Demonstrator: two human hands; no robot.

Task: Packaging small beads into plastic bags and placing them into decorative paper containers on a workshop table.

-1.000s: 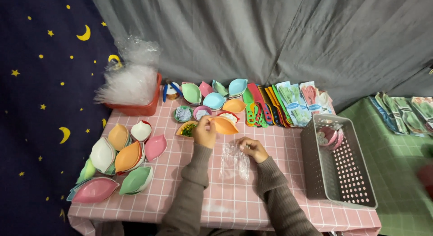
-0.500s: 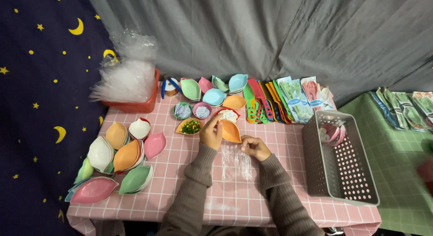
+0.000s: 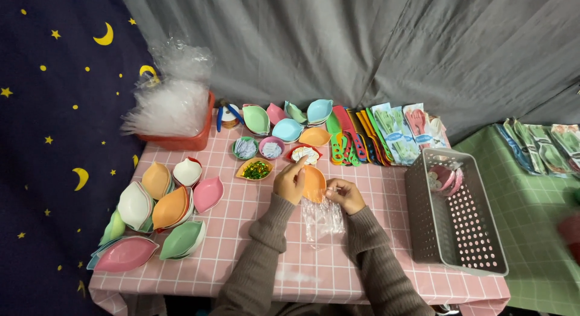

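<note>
My left hand [image 3: 290, 181] holds an orange leaf-shaped dish [image 3: 313, 183] upright above the pink checked table [image 3: 241, 255]. My right hand [image 3: 345, 195] grips the top edge of a clear plastic bag [image 3: 322, 220] that lies just below the dish. The dish's lower edge meets the bag's opening between my hands. Small bowls sit just beyond my hands: one with green bits [image 3: 256, 169], one with white pieces [image 3: 305, 153].
Stacks of coloured leaf-shaped dishes [image 3: 158, 210] fill the left of the table. A red bin of clear bags [image 3: 175, 113] stands at the back left. More dishes, coloured utensils [image 3: 347, 141] and packets line the back. A grey perforated basket [image 3: 453, 213] is at the right.
My left hand brought the orange dish down from the back row towards the bag held by my right hand. The view shifted slightly.
</note>
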